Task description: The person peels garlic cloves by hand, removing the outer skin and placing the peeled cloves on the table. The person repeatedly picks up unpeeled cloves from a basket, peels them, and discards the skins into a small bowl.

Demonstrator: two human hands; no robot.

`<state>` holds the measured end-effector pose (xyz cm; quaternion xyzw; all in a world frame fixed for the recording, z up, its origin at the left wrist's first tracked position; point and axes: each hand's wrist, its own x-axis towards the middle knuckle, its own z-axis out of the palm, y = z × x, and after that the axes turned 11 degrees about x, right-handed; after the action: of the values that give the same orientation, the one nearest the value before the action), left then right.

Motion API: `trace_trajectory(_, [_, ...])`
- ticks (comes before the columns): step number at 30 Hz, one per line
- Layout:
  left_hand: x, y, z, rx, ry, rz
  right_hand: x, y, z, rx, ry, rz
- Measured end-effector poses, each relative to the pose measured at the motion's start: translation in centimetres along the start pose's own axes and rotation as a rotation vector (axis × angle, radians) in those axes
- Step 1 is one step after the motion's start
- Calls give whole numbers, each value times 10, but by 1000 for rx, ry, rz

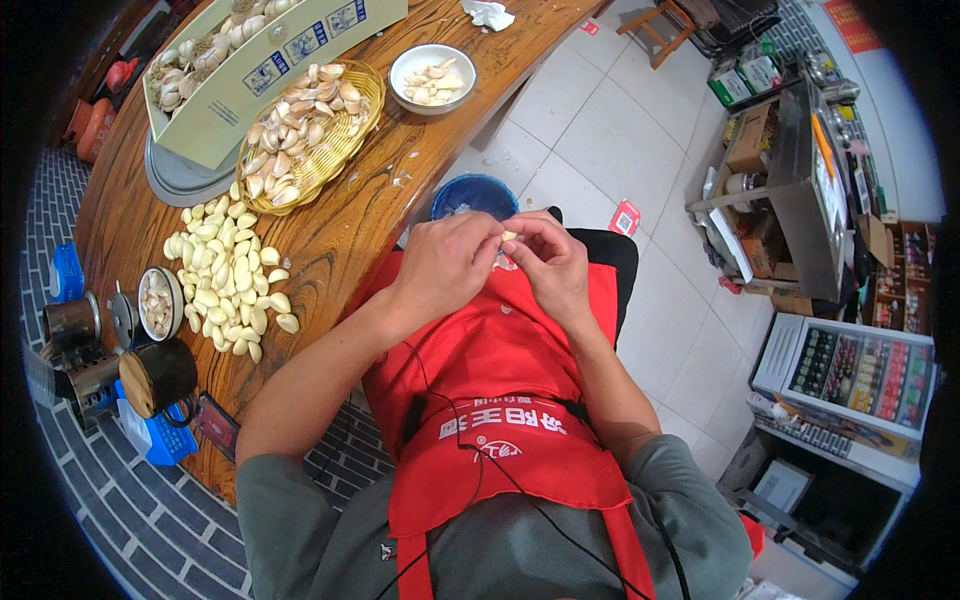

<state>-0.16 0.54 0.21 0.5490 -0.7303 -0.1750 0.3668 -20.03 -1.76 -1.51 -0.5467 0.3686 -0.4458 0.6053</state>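
A garlic clove [509,236] is pinched between the fingertips of both hands, above my lap. My left hand [452,259] comes in from the table side, its thumb and forefinger at the clove. The fingers of my right hand [551,259] are bent around its other side. Bits of skin lie on the red apron [480,345] below. A blue bin [474,196] stands just beyond my hands, with peelings in it. On the wooden table [322,247] to the left, a pile of peeled cloves [229,274] lies beside a yellow woven basket [360,142] of unpeeled cloves [289,139].
A box [217,139] of garlic bulbs rests on a metal tray [169,176]. Bowls [433,79] [160,304] with cloves, a dark mug [159,377] and a phone [216,426] are on the table. Right stand a metal cart [802,195] and a display case [847,375].
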Motion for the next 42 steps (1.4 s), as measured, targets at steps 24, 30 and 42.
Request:
trace_trajectory(24, [-1, 1, 3, 117, 24, 38, -5, 5, 9, 32, 72, 80])
trace_trajectory(30, [-2, 0, 3, 120, 9, 61, -4, 2, 11, -4, 57, 82])
trace_trajectory(42, [0, 5, -3, 73, -13, -20, -2, 2, 7, 148, 79, 99])
